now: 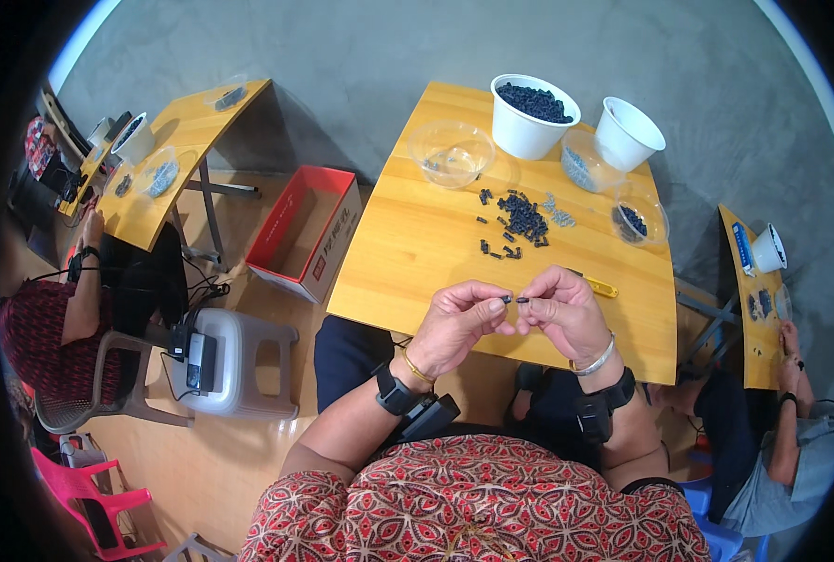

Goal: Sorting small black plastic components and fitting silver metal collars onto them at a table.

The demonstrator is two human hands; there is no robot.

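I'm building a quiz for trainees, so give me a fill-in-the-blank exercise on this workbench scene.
1. The left hand and right hand each pinch a small ____ part at the fingertips.
2. The full white tub holds dark parts; the other white tub lies ____.
3. The yellow tool lies nearest the ____ hand.
4. The red box sits on the ____.

Missing words: black; tilted; right; floor

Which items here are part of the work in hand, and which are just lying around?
In use: left hand and right hand, each pinching a small dark piece; pile of dark pieces; white tub of dark pieces.

Lying about: empty clear bowl; red box; yellow tool.
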